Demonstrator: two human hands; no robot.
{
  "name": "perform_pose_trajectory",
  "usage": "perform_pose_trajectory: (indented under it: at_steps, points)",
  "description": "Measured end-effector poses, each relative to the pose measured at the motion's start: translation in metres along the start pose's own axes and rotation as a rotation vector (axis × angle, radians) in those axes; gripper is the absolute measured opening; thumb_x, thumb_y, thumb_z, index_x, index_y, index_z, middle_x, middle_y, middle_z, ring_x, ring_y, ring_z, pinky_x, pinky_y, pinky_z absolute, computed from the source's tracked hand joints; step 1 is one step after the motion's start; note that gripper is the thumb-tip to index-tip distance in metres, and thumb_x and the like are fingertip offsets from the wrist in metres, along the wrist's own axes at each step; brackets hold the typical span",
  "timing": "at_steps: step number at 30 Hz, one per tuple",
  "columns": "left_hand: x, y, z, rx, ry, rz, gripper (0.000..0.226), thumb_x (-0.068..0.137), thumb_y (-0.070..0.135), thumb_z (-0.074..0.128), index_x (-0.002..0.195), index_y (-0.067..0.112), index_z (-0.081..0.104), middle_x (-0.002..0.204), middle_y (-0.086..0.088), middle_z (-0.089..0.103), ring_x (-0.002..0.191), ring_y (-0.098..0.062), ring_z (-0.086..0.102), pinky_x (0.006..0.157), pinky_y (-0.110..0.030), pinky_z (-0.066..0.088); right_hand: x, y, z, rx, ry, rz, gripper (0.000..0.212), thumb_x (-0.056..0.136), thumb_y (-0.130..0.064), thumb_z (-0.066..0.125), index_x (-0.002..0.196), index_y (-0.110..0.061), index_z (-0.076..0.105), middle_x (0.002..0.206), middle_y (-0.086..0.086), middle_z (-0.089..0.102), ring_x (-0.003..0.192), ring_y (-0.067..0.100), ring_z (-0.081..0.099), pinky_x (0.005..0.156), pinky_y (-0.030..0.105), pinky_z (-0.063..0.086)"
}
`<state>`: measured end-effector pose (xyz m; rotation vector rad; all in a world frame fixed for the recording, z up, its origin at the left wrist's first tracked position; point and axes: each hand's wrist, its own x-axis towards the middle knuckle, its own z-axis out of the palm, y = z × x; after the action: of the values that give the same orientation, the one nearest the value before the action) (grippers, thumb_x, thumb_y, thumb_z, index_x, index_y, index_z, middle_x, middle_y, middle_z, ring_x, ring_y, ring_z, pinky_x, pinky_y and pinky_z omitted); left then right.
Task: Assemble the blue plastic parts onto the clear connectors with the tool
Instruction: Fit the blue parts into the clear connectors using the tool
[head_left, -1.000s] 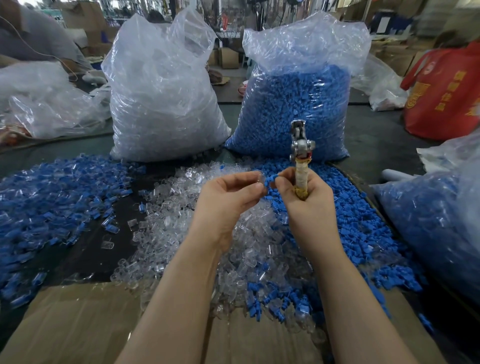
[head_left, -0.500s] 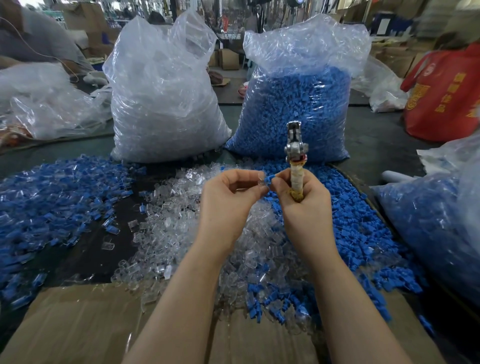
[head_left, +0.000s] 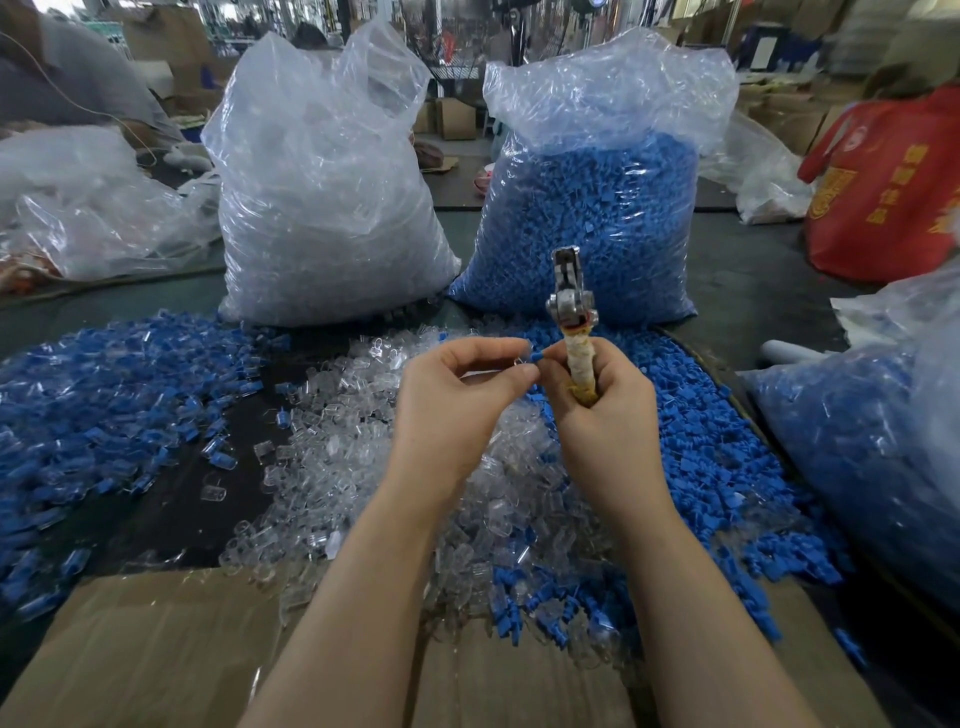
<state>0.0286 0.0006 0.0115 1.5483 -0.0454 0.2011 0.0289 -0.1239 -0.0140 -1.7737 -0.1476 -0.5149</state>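
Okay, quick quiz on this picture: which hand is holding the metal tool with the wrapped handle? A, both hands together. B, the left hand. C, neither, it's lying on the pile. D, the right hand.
D: the right hand is curled round the wrapped handle of the tool, which stands upright with its metal head up, while the left hand pinches a small part beside a blue part between the two hands.

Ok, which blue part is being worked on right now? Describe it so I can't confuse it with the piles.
Start at the two tall bags, clear and blue, then drop to the hands in front. The blue part sits pinched between left hand and right hand, beside the tool. It alone is lifted off the table.
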Motion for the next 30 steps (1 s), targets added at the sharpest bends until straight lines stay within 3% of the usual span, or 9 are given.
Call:
perform_pose_trajectory:
  at_steps: [6,14,19,26,30]
  points:
    - [0.001,-0.002,-0.001,0.0,0.013,0.005,0.02,0.079,0.005,0.079,0.097,0.015,0.078,0.089,0.004,0.077,0.086,-0.005,0.073,0.073,-0.012,0.053,0.0,0.0,0.0,-0.023,-0.024,0.003,0.009,0.094,-0.02,0.063,0.086,-0.023,0.061,0.075,-0.006,0.061,0.057,0.003,0.048,0.05,0.017,0.039]
    - [0.002,-0.006,-0.001,0.008,0.034,0.018,0.018,0.082,0.005,0.077,0.097,0.015,0.078,0.089,0.002,0.078,0.086,-0.006,0.073,0.073,-0.013,0.053,0.0,-0.002,0.0,0.004,-0.034,0.037,0.008,0.094,-0.021,0.065,0.086,-0.022,0.063,0.076,0.001,0.063,0.07,0.022,0.057,0.059,0.032,0.046]
    - [0.002,-0.006,0.0,0.055,0.071,0.026,0.017,0.083,0.005,0.075,0.098,0.013,0.078,0.089,0.003,0.077,0.085,-0.006,0.073,0.078,-0.02,0.057,-0.001,-0.003,0.0,-0.02,-0.087,0.032,0.008,0.095,-0.024,0.062,0.087,-0.025,0.063,0.075,-0.001,0.063,0.059,0.013,0.052,0.053,0.029,0.043]
    - [0.004,-0.005,-0.003,-0.001,0.14,0.024,0.021,0.08,0.005,0.078,0.097,0.018,0.074,0.088,-0.001,0.075,0.084,-0.011,0.07,0.083,-0.026,0.057,0.003,-0.001,-0.009,-0.014,-0.167,0.096,0.005,0.094,-0.022,0.062,0.089,-0.022,0.065,0.083,0.013,0.067,0.08,0.032,0.061,0.065,0.037,0.051]
    - [0.005,-0.005,-0.006,-0.032,0.147,0.028,0.023,0.081,0.004,0.077,0.099,0.018,0.072,0.089,-0.001,0.075,0.082,-0.007,0.071,0.078,-0.019,0.056,0.006,0.005,-0.019,-0.078,-0.265,0.15,0.001,0.091,-0.019,0.064,0.091,-0.019,0.065,0.085,0.011,0.067,0.068,0.016,0.057,0.06,0.024,0.049]
